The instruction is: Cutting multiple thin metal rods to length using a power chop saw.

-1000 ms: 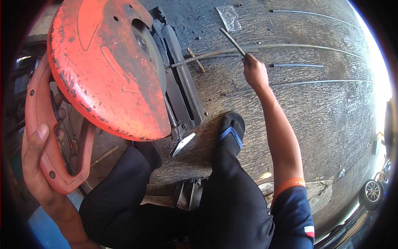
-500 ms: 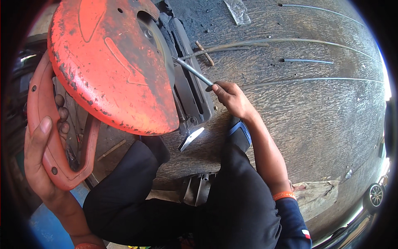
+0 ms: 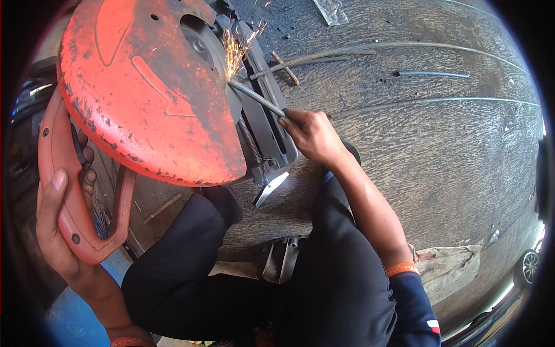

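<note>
A cut-off saw with a scuffed red blade guard (image 3: 144, 98) fills the upper left. My left hand (image 3: 60, 231) is wrapped round its red loop handle (image 3: 55, 168), fingers through the opening. My right hand (image 3: 309, 134) grips a short metal tube (image 3: 257, 99) near its lower end. The tube's far end meets the blade beside the guard's right edge, and orange sparks (image 3: 233, 55) spray upward there. Below it are the saw's dark base (image 3: 272, 124), a coil spring (image 3: 250, 141) and a pale metal clamp handle (image 3: 270, 189).
Long thin tubes (image 3: 404, 46) and a short cut tube (image 3: 433, 74) lie on the worn floor to the right. A small stick (image 3: 285, 68) rests by the saw base. My knees (image 3: 173, 248) are bent close below it. A car wheel (image 3: 529, 266) shows at the right rim.
Sparks have appeared where the tube meets the blade. The tube and my right hand have shifted slightly up and left in the picture, and the guard appears a little further left.
</note>
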Demonstrator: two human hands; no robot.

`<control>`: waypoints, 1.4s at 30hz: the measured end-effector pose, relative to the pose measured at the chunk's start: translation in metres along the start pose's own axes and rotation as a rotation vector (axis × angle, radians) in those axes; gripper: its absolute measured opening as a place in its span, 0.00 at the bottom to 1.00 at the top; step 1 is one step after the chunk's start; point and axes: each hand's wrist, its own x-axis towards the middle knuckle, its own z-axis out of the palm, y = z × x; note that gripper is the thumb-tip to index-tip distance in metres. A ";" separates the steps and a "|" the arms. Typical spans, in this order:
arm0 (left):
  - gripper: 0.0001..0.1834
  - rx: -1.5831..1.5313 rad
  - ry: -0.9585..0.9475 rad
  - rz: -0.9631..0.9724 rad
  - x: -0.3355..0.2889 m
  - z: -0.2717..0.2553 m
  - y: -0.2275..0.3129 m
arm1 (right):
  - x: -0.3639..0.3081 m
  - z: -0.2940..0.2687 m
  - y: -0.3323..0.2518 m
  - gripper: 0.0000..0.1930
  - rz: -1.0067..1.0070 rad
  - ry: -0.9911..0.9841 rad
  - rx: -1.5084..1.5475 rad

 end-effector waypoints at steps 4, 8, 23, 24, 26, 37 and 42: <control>0.31 0.035 0.022 0.052 -0.004 0.002 -0.003 | -0.002 0.006 0.001 0.10 -0.095 0.077 -0.066; 0.33 0.066 0.070 0.064 -0.008 0.006 -0.002 | -0.001 0.012 0.005 0.08 -0.193 0.145 -0.111; 0.32 0.009 0.014 -0.041 0.000 -0.003 0.003 | -0.003 0.009 0.000 0.15 -0.232 0.215 -0.315; 0.32 0.033 -0.014 -0.071 0.003 -0.003 0.005 | -0.003 0.007 -0.002 0.15 -0.126 0.196 -0.205; 0.32 0.070 -0.034 -0.126 0.007 -0.001 0.009 | 0.001 0.001 -0.004 0.18 0.090 0.098 -0.014; 0.29 0.117 -0.005 0.120 -0.001 -0.009 -0.006 | 0.013 -0.014 0.006 0.21 0.278 -0.363 0.488; 0.33 0.038 0.045 -0.063 0.001 -0.016 0.000 | 0.012 -0.003 0.007 0.20 0.115 -0.223 0.245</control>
